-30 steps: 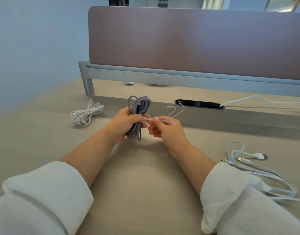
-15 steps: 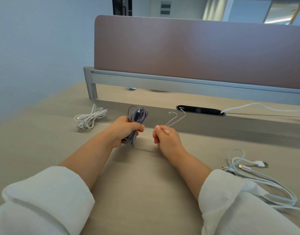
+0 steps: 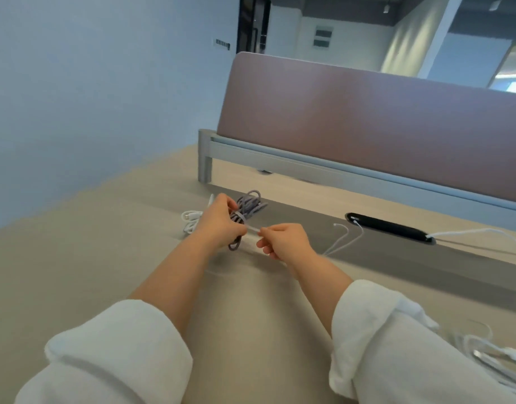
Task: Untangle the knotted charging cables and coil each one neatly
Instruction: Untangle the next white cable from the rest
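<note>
**A:** What lies furthest left on the tabletop (image 3: 76, 272)?

**B:** A white cable (image 3: 192, 221), gathered into loops. It sits just beside the left hand (image 3: 218, 225), which partly hides it.

**A:** And that hand?

**B:** Its fingers (image 3: 229, 202) are curled round a coil of grey braided cable (image 3: 249, 205). Loops stick out above and below the fist. I cannot tell whether the lowest loop touches the tabletop.

**A:** Is anything round the coil?

**B:** A pale strip (image 3: 251, 227) crosses its middle and runs out to the right. The right hand (image 3: 285, 242) pinches the strip's free end between thumb and forefinger, with the other fingers tucked loosely underneath. The strip is blurred, so I cannot say whether it is fastened.

**A:** How near are the two hands?

**B:** Close, but apart. Only the strip bridges them.

**A:** What is further right?

**B:** A thin white cable (image 3: 342, 240) lies bent on the tabletop, with one end near a black slot (image 3: 388, 228). A second white lead (image 3: 478, 231) comes out of the slot's right end and runs off the edge of the view.

**A:** And in the bottom right corner?

**B:** Loose white cables (image 3: 501, 357) lie in a heap beside the right sleeve (image 3: 396, 345), with one plug showing. A mauve divider panel (image 3: 367, 126) stands along the back.
</note>
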Demonstrator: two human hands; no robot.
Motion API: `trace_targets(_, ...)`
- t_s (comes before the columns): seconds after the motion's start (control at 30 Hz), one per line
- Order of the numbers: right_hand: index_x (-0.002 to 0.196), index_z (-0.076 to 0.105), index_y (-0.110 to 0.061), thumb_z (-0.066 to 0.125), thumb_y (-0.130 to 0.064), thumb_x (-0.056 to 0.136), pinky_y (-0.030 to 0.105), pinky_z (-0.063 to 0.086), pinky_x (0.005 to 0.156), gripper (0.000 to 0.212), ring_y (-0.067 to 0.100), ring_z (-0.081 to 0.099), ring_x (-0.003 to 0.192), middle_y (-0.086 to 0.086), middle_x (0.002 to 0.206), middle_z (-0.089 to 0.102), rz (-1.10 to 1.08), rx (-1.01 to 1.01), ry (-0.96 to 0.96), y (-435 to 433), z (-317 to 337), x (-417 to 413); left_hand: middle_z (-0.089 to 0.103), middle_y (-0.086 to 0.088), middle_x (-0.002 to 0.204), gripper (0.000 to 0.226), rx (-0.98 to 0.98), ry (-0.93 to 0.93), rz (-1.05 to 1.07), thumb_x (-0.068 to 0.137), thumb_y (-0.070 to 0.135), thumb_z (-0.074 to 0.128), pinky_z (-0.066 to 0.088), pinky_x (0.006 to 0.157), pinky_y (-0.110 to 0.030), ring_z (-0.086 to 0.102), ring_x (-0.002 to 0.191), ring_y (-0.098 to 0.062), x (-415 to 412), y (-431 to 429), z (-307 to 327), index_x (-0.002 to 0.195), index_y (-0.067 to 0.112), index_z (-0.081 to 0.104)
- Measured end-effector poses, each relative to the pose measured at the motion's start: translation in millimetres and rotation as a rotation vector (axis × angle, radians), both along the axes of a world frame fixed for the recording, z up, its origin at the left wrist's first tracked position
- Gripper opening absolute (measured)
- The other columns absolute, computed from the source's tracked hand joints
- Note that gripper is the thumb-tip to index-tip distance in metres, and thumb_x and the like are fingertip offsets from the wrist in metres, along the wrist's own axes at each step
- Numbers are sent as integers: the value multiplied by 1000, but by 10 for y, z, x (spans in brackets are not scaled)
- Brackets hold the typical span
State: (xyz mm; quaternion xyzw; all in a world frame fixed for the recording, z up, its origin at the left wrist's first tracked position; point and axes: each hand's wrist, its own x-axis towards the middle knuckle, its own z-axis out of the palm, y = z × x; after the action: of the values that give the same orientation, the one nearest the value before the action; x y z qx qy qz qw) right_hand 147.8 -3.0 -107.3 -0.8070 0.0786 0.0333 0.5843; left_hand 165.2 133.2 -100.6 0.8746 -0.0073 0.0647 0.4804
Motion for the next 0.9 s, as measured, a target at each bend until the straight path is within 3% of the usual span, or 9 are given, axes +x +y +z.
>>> trace_targets(0.17, 89, 59, -5, 49, -1, 92, 14, 45, 39, 12, 0, 50, 32, 7, 63, 59, -73, 94, 0, 269, -166, 267, 55, -12, 121, 35, 337, -261, 98, 82, 10, 62, 34, 93, -31, 50, 113, -28, 131, 136, -241, 117, 8, 57)
trace_targets(0.3, 80, 57, -5, 49, -2, 93, 17, 48, 43, 15, 11, 53, 45, 10, 65, 57, -53, 119, 48, 309, -149, 335, 53, -7, 124, 31, 491, -298, 57, 89, 15, 55, 41, 92, -34, 48, 115, -26, 162, 111, -309, 119, 11, 61)
trace_targets(0.4, 95, 53, -7, 46, -6, 95, 21, 48, 52, 8, 15, 53, 56, 9, 71, 57, 9, 169, 111, 266, -42, 226, 52, -3, 130, 33, 641, -327, 76, 91, 16, 47, 38, 93, -35, 45, 117, -26, 132, 82, -334, 123, 13, 58)
trace_targets(0.53, 106, 53, -9, 50, -14, 95, 23, 47, 61, 12, 13, 55, 62, 7, 82, 59, 82, 41, 86, 25, 188, -69, 46, -4, 136, 41, 687, -367, 96, 89, 17, 50, 31, 100, -38, 38, 125, -27, -17, -24, -317, 130, 14, 50)
trace_targets(0.6, 109, 55, -9, 54, -16, 93, 23, 48, 63, 17, 12, 57, 65, 4, 82, 62, 93, 9, 37, -165, 304, -268, 53, -10, 129, 42, 676, -487, 26, 82, 10, 59, 38, 95, -42, 46, 119, -32, -178, -154, -288, 124, 10, 56)
trace_targets(0.67, 106, 57, -11, 54, -17, 93, 21, 48, 61, 14, 11, 59, 66, 2, 81, 63, 88, -4, -17, -381, 405, -511, 63, -14, 110, 38, 709, -649, -106, 69, 8, 70, 49, 80, -43, 59, 99, -36, -375, -339, -278, 107, 6, 65)
trace_targets(0.8, 87, 58, -18, 54, -16, 93, 20, 47, 59, 8, 9, 58, 61, 0, 78, 64, 28, -52, -138, -856, 552, -1018, 66, -5, 78, 18, 721, -786, -362, 68, 22, 60, 50, 53, -30, 63, 64, -28, -889, -672, -219, 81, 12, 68)
trace_targets(0.9, 85, 59, -18, 54, -15, 93, 18, 46, 55, 11, 6, 56, 56, -1, 73, 64, -57, -76, -211, -1264, 602, -1471, 67, 3, 81, 17, 568, -671, -590, 82, 27, 54, 51, 62, -26, 64, 70, -18, -1383, -971, -162, 83, 18, 68)
